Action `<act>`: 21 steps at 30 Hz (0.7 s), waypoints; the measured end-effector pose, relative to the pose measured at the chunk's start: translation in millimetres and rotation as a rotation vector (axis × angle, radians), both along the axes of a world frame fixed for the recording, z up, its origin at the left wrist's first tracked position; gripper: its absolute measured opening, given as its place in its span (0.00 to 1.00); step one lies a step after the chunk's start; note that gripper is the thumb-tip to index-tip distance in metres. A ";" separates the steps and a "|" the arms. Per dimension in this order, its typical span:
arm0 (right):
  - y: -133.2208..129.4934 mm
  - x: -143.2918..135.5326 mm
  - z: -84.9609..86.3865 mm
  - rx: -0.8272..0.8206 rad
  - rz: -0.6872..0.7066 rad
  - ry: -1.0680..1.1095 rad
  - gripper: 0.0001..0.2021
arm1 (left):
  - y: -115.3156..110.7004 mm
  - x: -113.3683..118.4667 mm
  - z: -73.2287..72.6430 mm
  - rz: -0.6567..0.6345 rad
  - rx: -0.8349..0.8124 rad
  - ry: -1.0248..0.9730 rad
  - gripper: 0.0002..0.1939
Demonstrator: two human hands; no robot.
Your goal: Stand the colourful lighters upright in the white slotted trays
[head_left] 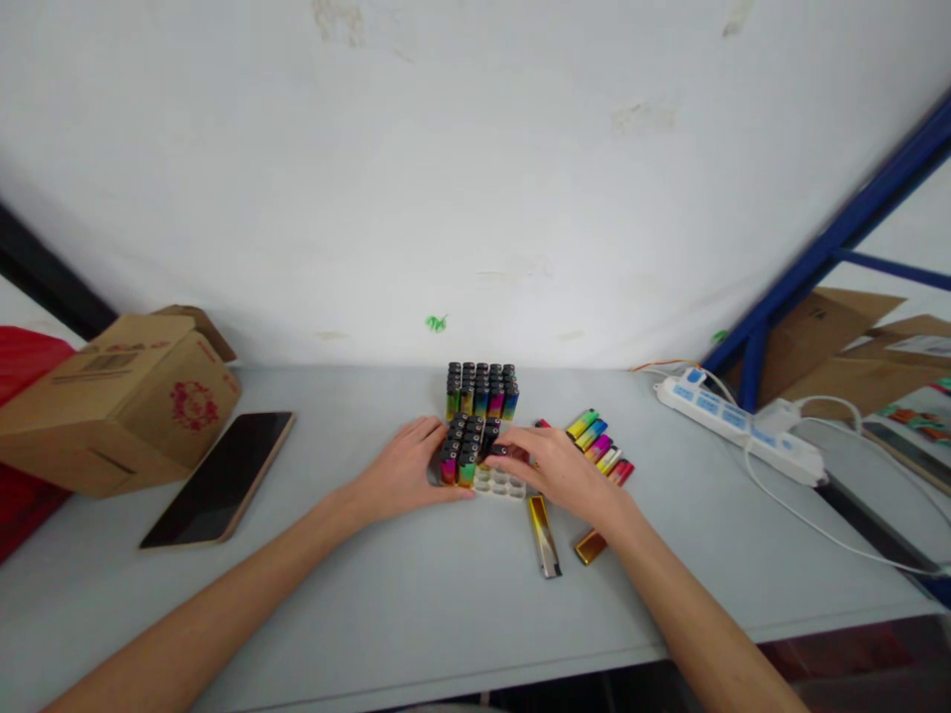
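Note:
Several upright lighters with black tops (462,446) fill the left part of a pale tray with round holes (499,484). My left hand (405,465) is curled round the tray's left side, its thumb along the front edge. Over the tray's right part, my right hand (554,465) pinches a black-topped lighter (499,451) between thumb and fingers. Behind stands a full block of upright lighters (481,388). Loose coloured lighters (600,448) lie in a row to the right. A yellow and silver lighter (545,537) and a golden one (590,547) lie nearer me.
A dark phone (219,480) lies at the left beside a cardboard box (119,401) and a red bag (30,436). At the right are a white power strip (739,426) with cables, a blue metal frame (754,356) and open cardboard (832,347). A white wall stands behind.

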State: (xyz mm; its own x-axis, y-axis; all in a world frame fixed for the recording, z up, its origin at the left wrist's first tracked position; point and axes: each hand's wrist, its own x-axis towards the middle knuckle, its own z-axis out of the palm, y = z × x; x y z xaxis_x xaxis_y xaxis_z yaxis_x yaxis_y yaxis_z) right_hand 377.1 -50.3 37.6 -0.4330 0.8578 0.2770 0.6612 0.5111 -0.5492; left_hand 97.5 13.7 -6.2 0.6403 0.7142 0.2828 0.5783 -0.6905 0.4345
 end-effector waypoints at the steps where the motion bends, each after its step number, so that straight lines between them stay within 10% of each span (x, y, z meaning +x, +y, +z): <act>1: 0.9 -1.0 -0.9 0.011 -0.011 -0.011 0.12 | 0.1 0.0 -0.1 0.002 0.000 0.002 0.34; 9: 7.1 3.5 -2.9 0.030 -0.234 -0.170 0.29 | 1.2 -0.8 1.2 -0.006 -0.019 0.008 0.35; 14: 16.4 47.1 2.3 0.103 -0.653 -0.240 0.21 | 1.1 0.1 1.2 0.002 -0.019 0.022 0.36; 21: 19.1 79.5 -16.8 -0.165 -0.898 -0.537 0.28 | 2.4 -0.4 -1.3 0.013 -0.023 0.014 0.36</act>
State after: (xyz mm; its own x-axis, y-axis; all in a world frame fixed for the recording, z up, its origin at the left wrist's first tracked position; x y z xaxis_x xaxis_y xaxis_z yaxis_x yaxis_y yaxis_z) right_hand 456.6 -31.2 20.8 0.3473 0.9336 0.0882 0.9361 -0.3397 -0.0907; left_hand 97.1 16.0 -7.5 0.6347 0.7288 0.2568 0.5935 -0.6726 0.4421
